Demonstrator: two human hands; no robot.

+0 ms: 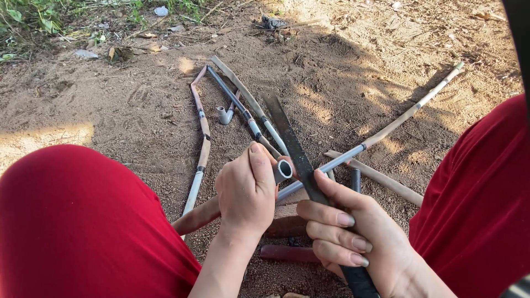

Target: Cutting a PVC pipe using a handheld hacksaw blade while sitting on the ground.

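Several pipes (243,105) and an elbow fitting (223,115) lay on sandy ground (110,110), with grass (33,16) and scattered litter (161,10) along the far edge.

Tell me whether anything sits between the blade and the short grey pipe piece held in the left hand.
Nothing visible does. The left hand grips the short grey pipe piece, its open end facing up, and the long dark blade held by the right hand lies right against the pipe's side, with no gap that shows.

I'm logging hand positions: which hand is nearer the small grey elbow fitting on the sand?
Left. The left hand sits just below-right of the elbow fitting; the right hand is farther, gripping the blade.
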